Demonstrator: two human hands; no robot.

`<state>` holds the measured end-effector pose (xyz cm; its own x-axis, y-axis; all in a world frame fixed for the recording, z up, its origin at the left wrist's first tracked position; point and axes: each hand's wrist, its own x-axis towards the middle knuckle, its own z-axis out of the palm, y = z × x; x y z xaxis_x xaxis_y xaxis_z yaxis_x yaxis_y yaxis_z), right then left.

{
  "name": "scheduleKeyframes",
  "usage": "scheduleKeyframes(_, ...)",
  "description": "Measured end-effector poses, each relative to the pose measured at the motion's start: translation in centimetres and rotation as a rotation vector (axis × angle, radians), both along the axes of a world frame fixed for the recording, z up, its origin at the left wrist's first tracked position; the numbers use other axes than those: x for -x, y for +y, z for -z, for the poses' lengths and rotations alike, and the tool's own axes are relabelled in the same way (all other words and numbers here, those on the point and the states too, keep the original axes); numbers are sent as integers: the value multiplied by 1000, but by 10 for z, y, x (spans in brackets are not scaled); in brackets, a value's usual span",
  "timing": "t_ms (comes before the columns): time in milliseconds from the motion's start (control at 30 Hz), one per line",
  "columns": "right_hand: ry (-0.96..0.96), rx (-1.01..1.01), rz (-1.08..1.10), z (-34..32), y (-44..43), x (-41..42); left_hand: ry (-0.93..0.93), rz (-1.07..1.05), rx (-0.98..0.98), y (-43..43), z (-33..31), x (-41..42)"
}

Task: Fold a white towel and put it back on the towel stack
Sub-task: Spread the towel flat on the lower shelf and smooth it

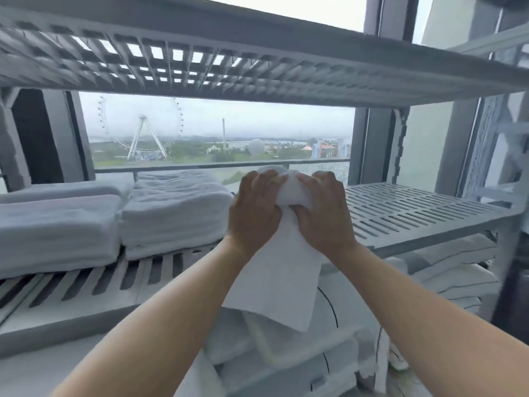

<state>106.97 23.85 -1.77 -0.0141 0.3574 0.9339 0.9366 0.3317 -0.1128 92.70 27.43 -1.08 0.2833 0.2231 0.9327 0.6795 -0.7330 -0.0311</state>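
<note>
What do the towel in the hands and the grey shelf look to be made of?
Towel: soft white cloth, probably cotton terry, matt; it hangs limp and bunches where the left hand and right hand grip it. Shelf: seemingly moulded plastic, matt grey, given its slotted deck and chunky ribs; painted metal is possible.

Left hand [254, 214], right hand [324, 217] and forearms [171, 325] bare

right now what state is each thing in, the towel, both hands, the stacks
white towel: not folded, bunched at top, hanging from both hands
left hand: grips the towel's top
right hand: grips the towel's top
towel stacks: folded, lying on the shelf
</note>
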Motion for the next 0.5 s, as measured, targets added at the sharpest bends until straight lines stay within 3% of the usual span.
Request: scheduleKeyframes(500, 158, 87, -30, 7, 139, -165, 158, 19, 64, 138, -2, -164)
